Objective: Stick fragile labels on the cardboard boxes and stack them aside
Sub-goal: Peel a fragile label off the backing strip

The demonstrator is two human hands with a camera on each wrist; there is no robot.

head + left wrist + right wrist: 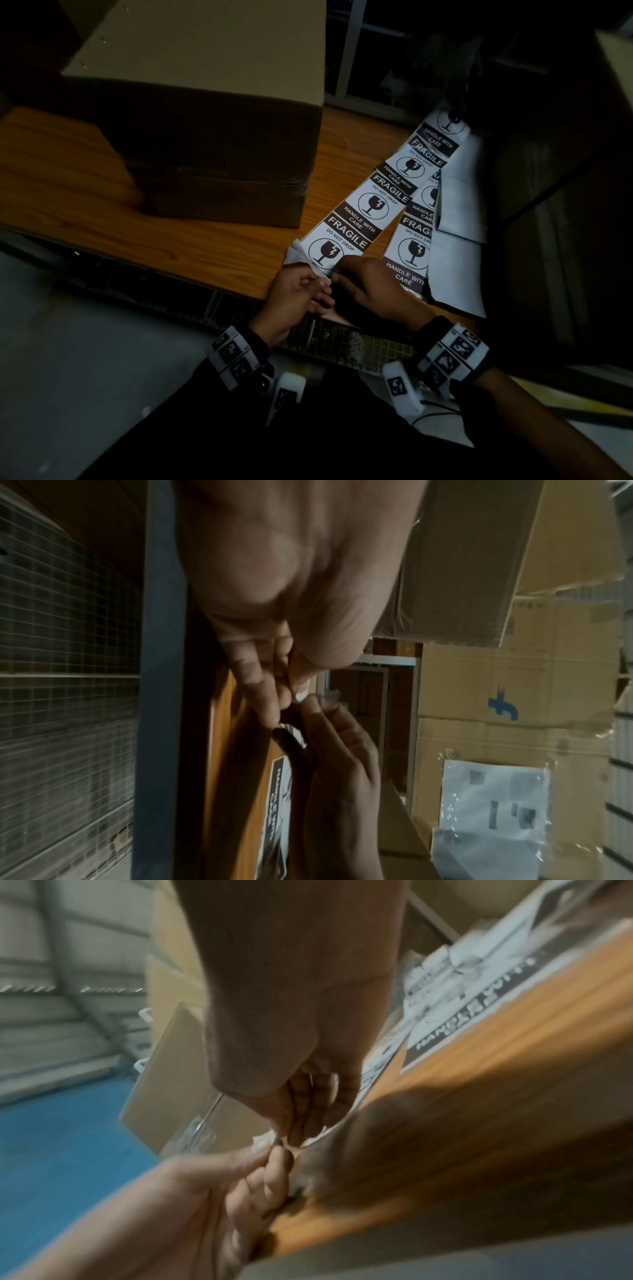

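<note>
left hand [297, 297]: at the near table edge, thumb and fingertips pinched on the curled white corner at the near end of the label strip; shown from the right wrist view as well [219, 1191].
right hand [371, 286]: just beside the left, fingertips touching it, curled down onto the same near end of the strip; exact pinch point hidden under the knuckles.
label strip [356, 219]: white with black "fragile / do not drop / handle with care" panels and a broken-glass mark; laid flat, running diagonally from the far right of the table toward the hands, near corner lifted and folded back.
second strip [416, 240]: alongside on the right, partly overlapped by blank white backing sheets [459, 260].
cardboard box [205, 113]: large, plain brown, closed, standing on the table to the left of the strips, well apart from both hands.
table [212, 240]: orange wood grain, dark metal edge and wire mesh below.
other boxes [507, 702]: stacked in the background, one carrying a plastic-covered paper.
lighting: dim; wrist views blurred.
</note>
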